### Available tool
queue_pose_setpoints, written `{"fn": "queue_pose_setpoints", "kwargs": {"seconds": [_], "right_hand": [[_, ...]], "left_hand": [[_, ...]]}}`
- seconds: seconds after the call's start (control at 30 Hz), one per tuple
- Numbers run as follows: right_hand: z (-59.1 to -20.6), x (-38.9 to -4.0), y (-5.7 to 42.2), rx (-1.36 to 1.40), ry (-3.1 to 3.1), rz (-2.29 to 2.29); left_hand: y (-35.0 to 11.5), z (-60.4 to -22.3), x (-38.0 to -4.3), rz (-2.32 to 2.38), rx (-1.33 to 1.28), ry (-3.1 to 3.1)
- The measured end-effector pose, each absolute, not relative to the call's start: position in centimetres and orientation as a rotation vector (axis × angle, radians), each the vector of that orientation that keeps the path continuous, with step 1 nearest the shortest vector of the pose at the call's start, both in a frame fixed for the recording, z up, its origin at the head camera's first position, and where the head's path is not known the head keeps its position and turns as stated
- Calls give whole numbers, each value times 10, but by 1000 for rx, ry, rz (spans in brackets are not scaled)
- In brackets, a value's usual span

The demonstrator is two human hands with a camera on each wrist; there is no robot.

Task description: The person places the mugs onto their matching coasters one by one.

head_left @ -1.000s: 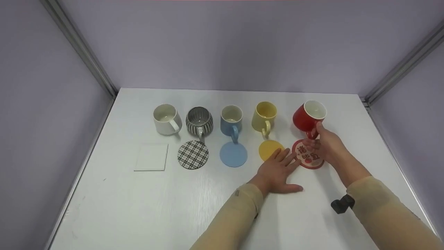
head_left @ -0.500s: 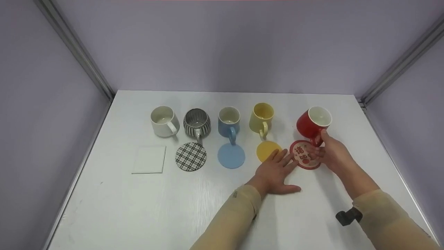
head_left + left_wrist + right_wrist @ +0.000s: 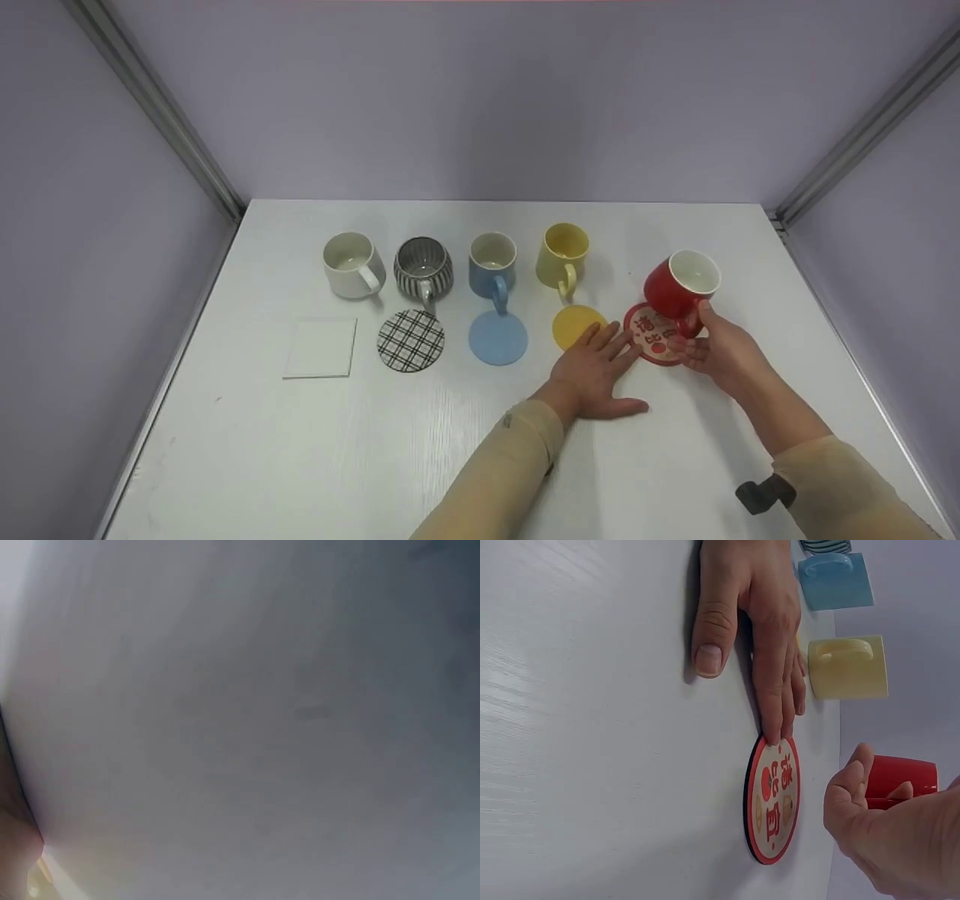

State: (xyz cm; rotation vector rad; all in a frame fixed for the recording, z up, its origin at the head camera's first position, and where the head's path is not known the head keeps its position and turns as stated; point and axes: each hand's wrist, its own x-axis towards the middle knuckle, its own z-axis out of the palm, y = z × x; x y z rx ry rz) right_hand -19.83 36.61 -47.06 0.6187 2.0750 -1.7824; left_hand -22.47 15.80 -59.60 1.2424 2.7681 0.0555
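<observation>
My right hand (image 3: 724, 349) grips the handle of a red mug (image 3: 670, 291) with a white inside. In the right wrist view the red mug (image 3: 900, 774) hangs above the table. In the head view it overlaps the far right part of a round red-rimmed coaster (image 3: 643, 330) with red characters. My left hand (image 3: 596, 371) lies flat with fingers spread. A fingertip touches the edge of the red-rimmed coaster (image 3: 772, 795), and other fingers overlap a yellow coaster (image 3: 574, 324). The left wrist view shows mostly blurred white tabletop.
Along the back stand a white mug (image 3: 352, 266), a striped grey mug (image 3: 424, 266), a blue mug (image 3: 491, 277) and a yellow mug (image 3: 559, 262). Before them lie a white square coaster (image 3: 321, 349), a plaid coaster (image 3: 411, 341) and a blue coaster (image 3: 498, 339).
My right hand has brought the red mug toward me and slightly right, so it now overlaps the red-rimmed coaster in the head view. My left hand has stayed in place.
</observation>
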Motion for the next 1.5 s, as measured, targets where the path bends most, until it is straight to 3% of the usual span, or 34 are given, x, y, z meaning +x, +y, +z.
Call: {"fn": "queue_pose_setpoints", "kwargs": {"seconds": [1.5], "right_hand": [[-497, -170, 373, 652, 1978, -1782]], "left_hand": [[156, -596, -225, 175, 1237, 2758]]}}
